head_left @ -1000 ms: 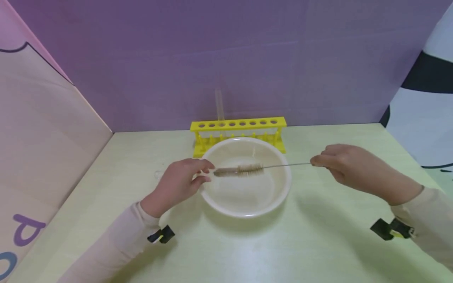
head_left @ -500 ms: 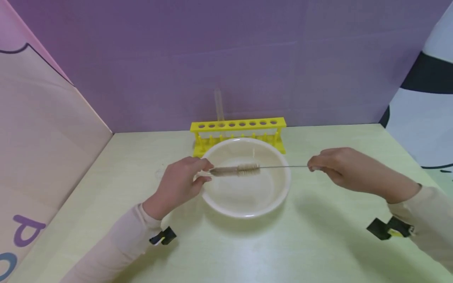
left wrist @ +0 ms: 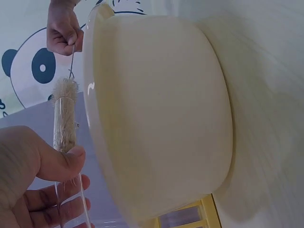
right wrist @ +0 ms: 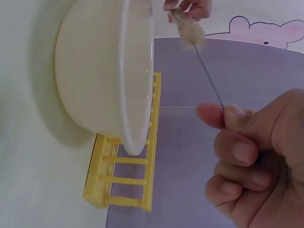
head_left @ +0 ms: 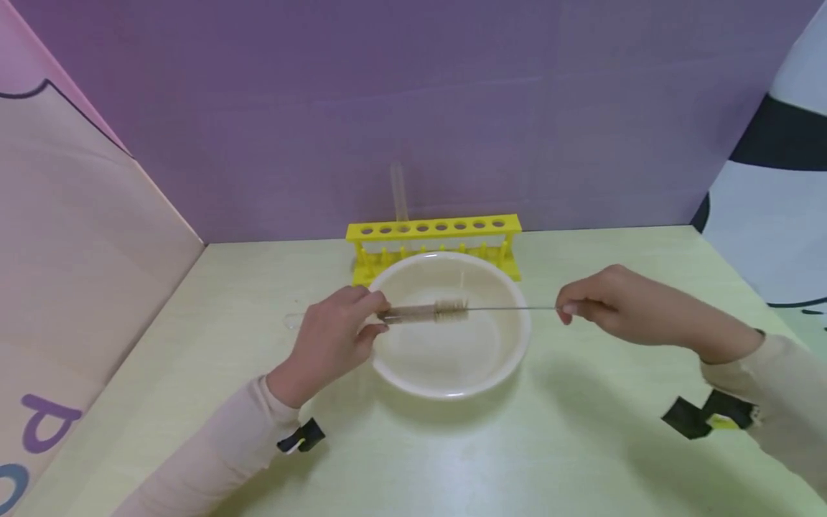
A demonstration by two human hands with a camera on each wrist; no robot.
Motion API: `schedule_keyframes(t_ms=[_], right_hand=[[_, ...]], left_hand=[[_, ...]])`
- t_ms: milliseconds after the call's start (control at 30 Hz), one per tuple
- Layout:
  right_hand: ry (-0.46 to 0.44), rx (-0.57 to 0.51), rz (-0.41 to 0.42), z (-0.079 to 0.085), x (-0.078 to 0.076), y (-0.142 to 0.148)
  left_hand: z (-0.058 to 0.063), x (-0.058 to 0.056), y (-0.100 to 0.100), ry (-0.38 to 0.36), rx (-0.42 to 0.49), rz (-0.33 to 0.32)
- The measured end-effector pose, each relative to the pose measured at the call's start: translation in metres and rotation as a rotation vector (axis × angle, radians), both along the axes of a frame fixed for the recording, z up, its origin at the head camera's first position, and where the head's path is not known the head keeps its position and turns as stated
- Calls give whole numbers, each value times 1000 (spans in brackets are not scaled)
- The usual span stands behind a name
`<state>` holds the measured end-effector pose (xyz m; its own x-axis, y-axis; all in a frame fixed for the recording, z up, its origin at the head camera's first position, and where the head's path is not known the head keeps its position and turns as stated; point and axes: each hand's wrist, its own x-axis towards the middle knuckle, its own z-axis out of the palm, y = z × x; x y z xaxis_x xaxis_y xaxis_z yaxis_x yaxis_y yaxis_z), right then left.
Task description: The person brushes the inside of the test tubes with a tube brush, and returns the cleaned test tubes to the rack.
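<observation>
Over the bowl, my left hand (head_left: 332,334) holds a clear test tube (left wrist: 64,123) between thumb and fingers, its mouth facing right. A test tube brush (head_left: 451,310) is partly inside that tube. Pale bristles bunch outside the mouth, while the rest show through the glass. At the right, my right hand (head_left: 620,301) pinches the brush's thin twisted wire handle (right wrist: 209,75) between thumb and forefinger, the other fingers curled. Tube and brush lie nearly level, in line with each other. In the head view my left hand covers the tube's middle.
Beneath the tube stands a cream bowl (head_left: 446,377) on the pale table (head_left: 439,459). Right behind it is a yellow test tube rack (head_left: 433,227), with another clear tube (head_left: 398,190) upright in it. A purple panel (head_left: 452,108) rises at the back.
My right hand has moved left, pushing the brush deeper into the tube, so fewer bristles show outside. The left hand has shifted slightly right. Bowl and rack stay put.
</observation>
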<state>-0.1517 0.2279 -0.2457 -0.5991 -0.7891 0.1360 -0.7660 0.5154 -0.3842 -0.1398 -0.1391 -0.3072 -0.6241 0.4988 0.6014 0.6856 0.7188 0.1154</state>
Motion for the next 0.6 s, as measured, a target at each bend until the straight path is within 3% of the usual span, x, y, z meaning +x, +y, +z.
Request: schedule_keyframes(t_ms=[100, 300, 433, 600], right_hand=[[-127, 11, -9, 3, -2, -2], [-414, 29, -106, 10, -5, -5], [-546, 6, -125, 11, -7, -8], [-634, -19, -121, 12, -8, -12]], left_hand=[[-2, 0, 1, 8, -5, 0], [-4, 1, 2, 46, 12, 1], [-4, 1, 3, 68, 18, -2], [-6, 0, 3, 82, 31, -11]])
